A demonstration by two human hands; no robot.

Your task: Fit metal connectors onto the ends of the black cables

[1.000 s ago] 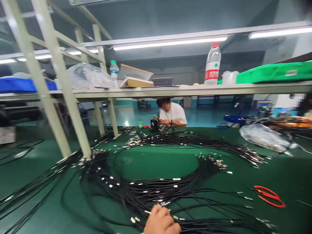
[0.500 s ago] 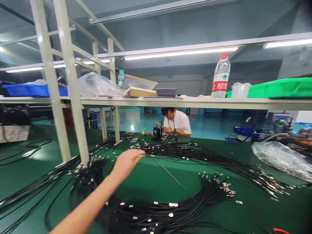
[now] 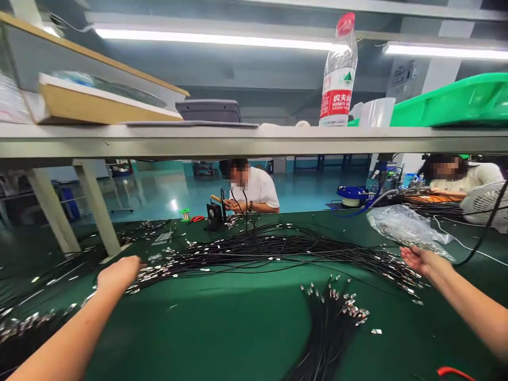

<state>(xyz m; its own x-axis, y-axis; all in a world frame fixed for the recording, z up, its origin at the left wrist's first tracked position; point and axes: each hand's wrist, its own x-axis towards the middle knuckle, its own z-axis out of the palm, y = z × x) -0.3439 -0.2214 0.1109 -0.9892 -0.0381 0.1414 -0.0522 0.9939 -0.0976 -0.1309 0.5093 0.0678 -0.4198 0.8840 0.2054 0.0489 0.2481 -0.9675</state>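
Note:
My left hand [image 3: 121, 272] reaches over the left ends of a long bundle of black cables [image 3: 273, 246] with metal connectors. Its fingers are together and slightly blurred, and what they hold, if anything, is hidden. At the bundle's other end is my right hand [image 3: 424, 259], palm partly up, fingers half curled and apart beside the connector ends. A thin cable runs close to its fingertips; I see no firm grip on it. Closer to me, a second bunch of black cables [image 3: 323, 328] lies with its connectors pointing away.
A shelf [image 3: 278, 138] crosses above the green table, bearing a water bottle [image 3: 339, 79], an open box and a green tray [image 3: 456, 103]. A plastic bag [image 3: 408, 225] lies behind my right hand. One person works opposite at a small black device [image 3: 215, 216], another at far right.
My left hand has moved left and no longer shows a cable stretched from its fingers. My right hand has come into view. The camera has moved closer and rightward.

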